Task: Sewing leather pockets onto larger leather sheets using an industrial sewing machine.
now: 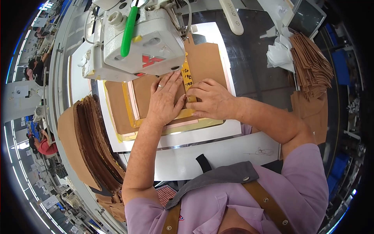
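A white industrial sewing machine head [144,46] overhangs a yellow template [132,117] that frames brown fabric [144,93] on a white board [122,146]. My left hand [165,99] lies on the fabric, fingers stretched out just below the machine head, a ring on one. My right hand [210,99] has its fingers curled onto the template's right strip, which bears handwriting, and grips it there.
Stacked brown pieces stand at the left [87,144] and at the right [311,66], beside white sheets [278,54]. A green-handled tool [129,31] rests on the machine. A screen [306,17] is at upper right. Co-workers [44,144] sit at far left.
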The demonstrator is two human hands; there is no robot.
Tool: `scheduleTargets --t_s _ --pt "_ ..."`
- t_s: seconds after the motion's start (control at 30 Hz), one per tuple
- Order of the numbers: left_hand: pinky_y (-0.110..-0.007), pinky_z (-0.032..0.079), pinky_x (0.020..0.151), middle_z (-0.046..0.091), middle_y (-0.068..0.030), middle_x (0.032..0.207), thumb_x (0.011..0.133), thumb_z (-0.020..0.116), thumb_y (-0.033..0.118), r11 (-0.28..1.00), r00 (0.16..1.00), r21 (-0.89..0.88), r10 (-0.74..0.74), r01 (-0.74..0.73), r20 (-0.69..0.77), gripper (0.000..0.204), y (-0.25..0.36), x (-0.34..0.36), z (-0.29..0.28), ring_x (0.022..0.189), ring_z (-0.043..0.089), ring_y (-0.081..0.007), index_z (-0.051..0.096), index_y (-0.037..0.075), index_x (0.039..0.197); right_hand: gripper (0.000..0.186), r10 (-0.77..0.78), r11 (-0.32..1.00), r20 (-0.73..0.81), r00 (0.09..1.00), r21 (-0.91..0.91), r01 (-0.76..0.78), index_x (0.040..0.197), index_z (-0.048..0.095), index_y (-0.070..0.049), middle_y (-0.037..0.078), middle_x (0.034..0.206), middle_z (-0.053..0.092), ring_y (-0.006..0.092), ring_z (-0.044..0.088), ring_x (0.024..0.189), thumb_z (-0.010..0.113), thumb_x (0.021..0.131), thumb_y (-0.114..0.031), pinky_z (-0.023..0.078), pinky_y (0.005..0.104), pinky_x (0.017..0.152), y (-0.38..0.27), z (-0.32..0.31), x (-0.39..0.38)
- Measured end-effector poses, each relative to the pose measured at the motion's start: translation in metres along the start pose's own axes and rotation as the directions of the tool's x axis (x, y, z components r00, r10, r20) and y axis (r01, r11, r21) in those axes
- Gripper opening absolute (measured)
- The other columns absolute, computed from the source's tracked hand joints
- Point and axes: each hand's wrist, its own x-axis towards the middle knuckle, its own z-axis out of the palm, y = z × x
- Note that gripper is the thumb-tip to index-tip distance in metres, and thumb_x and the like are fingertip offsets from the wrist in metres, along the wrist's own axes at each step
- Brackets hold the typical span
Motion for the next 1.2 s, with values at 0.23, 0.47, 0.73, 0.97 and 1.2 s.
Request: scheduleTargets --t_s 0.23,0.47,0.73,0.97,1.2 --pt "-0.051 0.026 0.118 0.047 -0.0093 0.155 0.091 0.066 0.024 0.998 0.998 0.032 -0.061 0.061 0.022 0.053 0.01 -0.005 -0.007 0.143 0.044 -0.0265 0.056 0.01 0.141 0.026 -0.032 0.999 0.013 0.999 -0.017 0.032 0.104 0.07 -0.018 0.003 0.117 0.061 0.0204 0.058 0.116 0.076 0.085 -0.035 0.043 0.0404 0.104 0.011 -0.004 0.006" --pt "-0.052 0.031 0.117 0.062 -0.0034 0.141 0.085 0.07 0.023 0.992 1.0 -0.122 -0.023 0.025 0.015 0.04 0.004 -0.017 -0.006 0.137 0.052 -0.0226 0.072 0.013 0.124 0.029 -0.028 0.993 0.036 0.999 -0.113 0.032 0.108 0.071 -0.019 0.004 0.117 0.061 0.0193 0.058 0.117 0.074 0.087 -0.038 0.045 0.0391 0.103 0.021 -0.006 0.014" --pt "-0.051 0.029 0.118 0.06 -0.0031 0.143 0.084 0.07 0.029 0.999 0.999 -0.042 0.011 -0.013 -0.048 0.047 -0.006 -0.003 -0.003 0.138 0.05 -0.024 0.07 0.013 0.128 0.038 -0.024 0.987 0.049 0.998 -0.156 0.032 0.116 0.066 -0.016 0.006 0.121 0.059 0.0242 0.057 0.122 0.075 0.086 -0.037 0.043 0.0413 0.108 0.033 -0.003 0.02" --pt "-0.05 0.033 0.111 0.063 -0.0102 0.134 0.082 0.073 0.031 0.999 0.992 -0.021 -0.05 0.047 -0.112 0.052 -0.001 0.006 -0.003 0.127 0.055 -0.0288 0.069 0.011 0.13 0.038 0.088 0.979 -0.009 0.996 -0.186 -0.088 0.117 0.067 -0.01 0.004 0.125 0.065 0.0199 0.057 0.128 0.073 0.089 -0.035 0.041 0.0393 0.111 0.047 -0.005 0.021" --pt "-0.049 0.037 0.109 0.068 -0.0092 0.118 0.079 0.075 0.027 0.938 0.973 -0.329 -0.172 0.113 -0.155 0.043 -0.019 0.013 0.005 0.113 0.061 -0.0312 0.073 0.012 0.119 0.039 0.142 0.968 0.025 0.99 -0.212 -0.134 0.124 0.065 -0.011 0.0 0.134 0.063 0.0195 0.052 0.134 0.071 0.092 -0.032 0.036 0.0418 0.116 0.058 -0.006 0.026"
